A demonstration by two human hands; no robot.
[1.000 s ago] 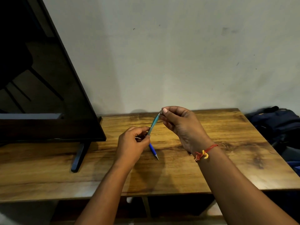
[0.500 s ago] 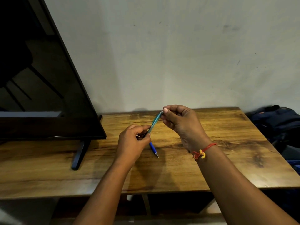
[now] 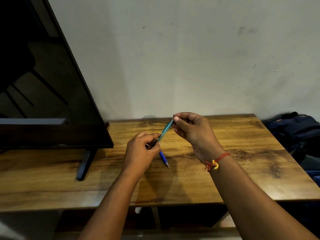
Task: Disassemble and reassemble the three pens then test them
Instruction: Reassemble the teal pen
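L hand (image 3: 142, 150) & R hand (image 3: 192, 129), fingers curled, pinch opposite ends of teal pen (image 3: 165, 129); blue pen (image 3: 163, 158) on desk (image 3: 242, 174) beneath.

dim, warm indoor light, seemingly from overhead. soft shadows pool mid-front on the table (image 3: 242, 135); pale sheen at its near right edge. screen (image 3: 52, 101) carries dark reflections. wide-angle bowing at edges. teal pen (image 3: 165, 129) slightly soft; lower corners blurred.

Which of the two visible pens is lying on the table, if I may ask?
The dark blue pen; the teal pen is held aloft between the left hand and right hand.
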